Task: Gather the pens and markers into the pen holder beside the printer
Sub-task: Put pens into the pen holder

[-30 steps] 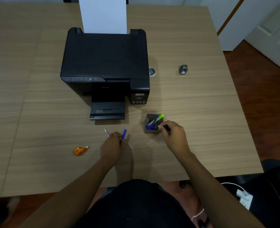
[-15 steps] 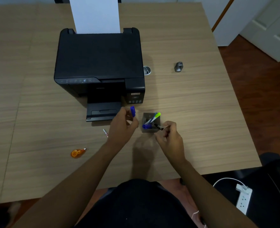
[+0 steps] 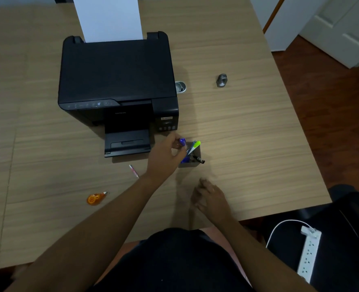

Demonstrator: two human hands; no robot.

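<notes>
A small grey pen holder stands on the wooden table just right of the black printer's output tray. It holds a green-tipped marker, a blue pen and a black pen that pokes over its right rim. My left hand is at the holder's left edge, shut on a blue-capped pen held over the opening. My right hand rests below the holder with loosely curled fingers and holds nothing. A thin pink pen lies on the table left of my left wrist.
An orange correction-tape dispenser lies at the lower left. A small metal ring sits beside the printer, and a grey sharpener-like object further right. White paper stands in the printer's feeder. A power strip lies on the floor, right.
My left hand lifted the blue-capped pen from the table and carried it right to the holder. My right hand let go of the black pen in the holder and drew back toward me.
</notes>
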